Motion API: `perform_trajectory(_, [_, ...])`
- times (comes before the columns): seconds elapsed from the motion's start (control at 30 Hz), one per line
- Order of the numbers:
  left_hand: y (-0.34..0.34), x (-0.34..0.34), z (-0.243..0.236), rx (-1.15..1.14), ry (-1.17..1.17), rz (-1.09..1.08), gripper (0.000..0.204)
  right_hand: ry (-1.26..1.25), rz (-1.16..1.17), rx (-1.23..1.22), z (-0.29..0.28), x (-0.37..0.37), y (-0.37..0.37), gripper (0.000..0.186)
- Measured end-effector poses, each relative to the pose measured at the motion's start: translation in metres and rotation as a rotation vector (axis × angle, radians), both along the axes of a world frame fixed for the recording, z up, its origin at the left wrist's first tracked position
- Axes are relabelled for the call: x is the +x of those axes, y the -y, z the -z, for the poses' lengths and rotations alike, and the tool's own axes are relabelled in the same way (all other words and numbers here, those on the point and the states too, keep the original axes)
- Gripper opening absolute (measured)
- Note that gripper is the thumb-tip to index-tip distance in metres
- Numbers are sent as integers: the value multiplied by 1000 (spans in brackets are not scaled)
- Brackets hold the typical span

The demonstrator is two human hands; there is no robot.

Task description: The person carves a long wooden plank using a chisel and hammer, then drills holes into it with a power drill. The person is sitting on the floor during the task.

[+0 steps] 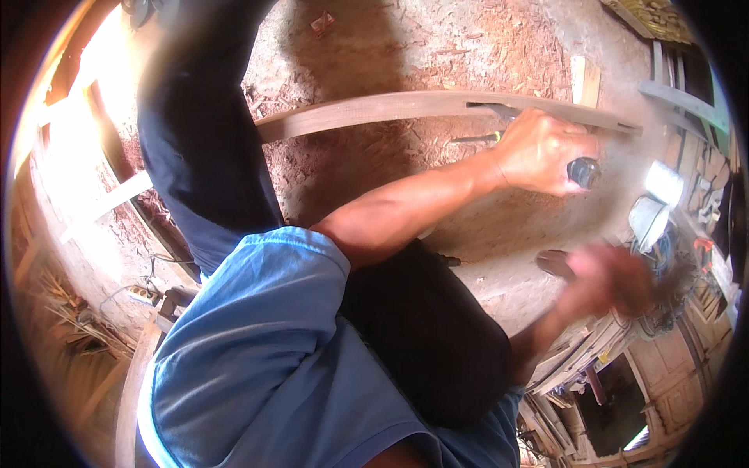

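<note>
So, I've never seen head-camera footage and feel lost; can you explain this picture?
No machine here: these are a person's bare hands, seen from above by a fisheye camera on their head, which bends straight edges. The left hand is closed around a dark-ended tool at a slotted wooden beam. The right hand, blurred, holds a brown object too unclear to name. Below is a floor strewn with wood chips; a slim tool with a yellow-green part shows near the beam.

A blue short-sleeved shirt is worn with dark trousers.
</note>
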State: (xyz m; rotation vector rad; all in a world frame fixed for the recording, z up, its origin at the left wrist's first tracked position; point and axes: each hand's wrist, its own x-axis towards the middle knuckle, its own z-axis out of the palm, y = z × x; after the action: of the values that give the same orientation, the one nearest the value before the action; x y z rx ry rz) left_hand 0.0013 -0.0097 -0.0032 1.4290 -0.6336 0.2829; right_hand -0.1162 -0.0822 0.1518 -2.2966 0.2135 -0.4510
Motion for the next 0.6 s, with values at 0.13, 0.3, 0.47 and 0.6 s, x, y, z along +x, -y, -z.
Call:
perform_trajectory(0.13, [-2, 9, 3, 63, 42, -4, 29, -433, 299, 125, 38, -8, 16, 22])
perform_trajectory(0.3, [-1, 13, 3, 34, -43, 18, 30, 39, 148, -25, -80, -18, 48, 11])
perform_trajectory(0.47, [-1, 11, 5, 4, -29, -19, 33, 532, -322, 496, -114, 26, 5, 22])
perform_trajectory(0.6, [-2, 19, 4, 34, -5, 1, 33, -358, 127, -176, 2, 37, -14, 36])
